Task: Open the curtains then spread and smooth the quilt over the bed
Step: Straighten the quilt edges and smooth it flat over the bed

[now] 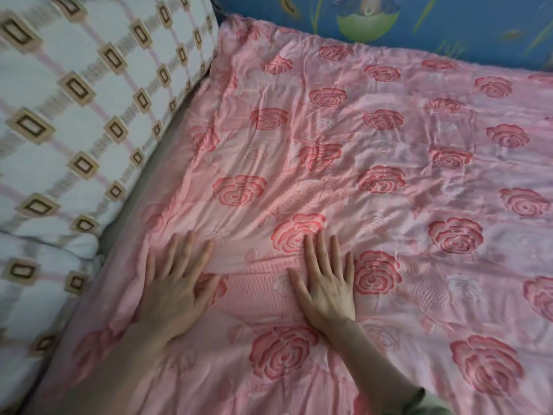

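Note:
A pink quilt (374,151) printed with red roses lies spread across the bed, still creased in many places. My left hand (176,283) rests palm down on it near its left edge, fingers apart. My right hand (326,280) lies flat beside it, a short gap to the right, fingers spread over a rose. Neither hand grips the cloth. No curtains are in view.
Two white pillows with a tan diamond check, one (77,109) at the upper left and another (33,301) below it, lie beside the quilt's left edge. A blue patterned surface (449,22) with green plant shapes runs along the far side of the bed.

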